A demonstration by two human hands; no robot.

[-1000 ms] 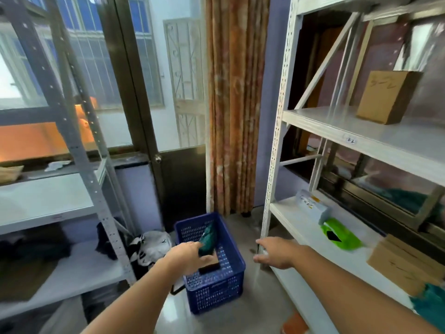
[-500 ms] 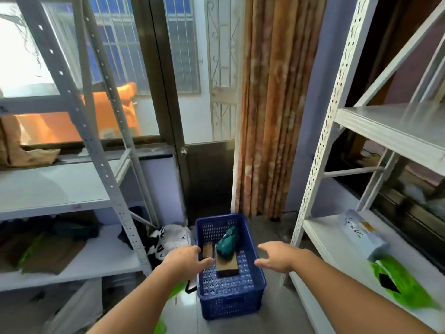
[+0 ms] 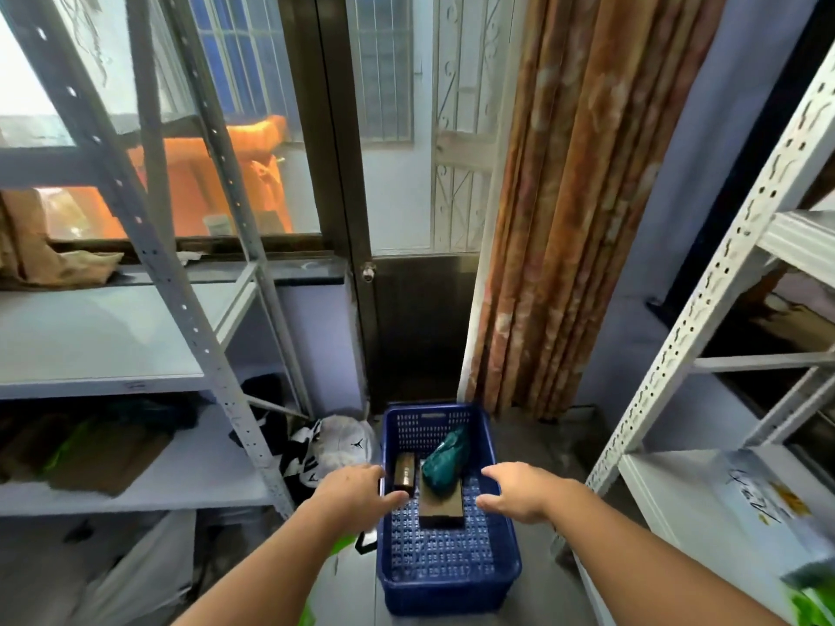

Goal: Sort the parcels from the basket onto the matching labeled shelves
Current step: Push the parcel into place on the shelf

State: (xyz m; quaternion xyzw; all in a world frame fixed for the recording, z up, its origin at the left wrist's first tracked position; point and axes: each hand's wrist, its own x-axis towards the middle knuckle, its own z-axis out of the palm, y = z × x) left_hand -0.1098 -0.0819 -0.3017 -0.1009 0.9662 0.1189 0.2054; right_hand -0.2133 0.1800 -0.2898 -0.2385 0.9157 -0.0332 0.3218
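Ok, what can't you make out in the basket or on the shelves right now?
Head view only:
- Small brown box: near end behind the left hand; no label readable.
- Flat box: top partly under the teal parcel.
- Left shelf label: too blurred to read.
- White parcel on right shelf: writing smeared.

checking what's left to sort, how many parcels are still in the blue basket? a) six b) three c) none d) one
b: the blue basket holds three parcels: a small dark box at the left, a teal wrapped parcel, and a flat brown box partly under the teal one, while both hands hover above it holding nothing.
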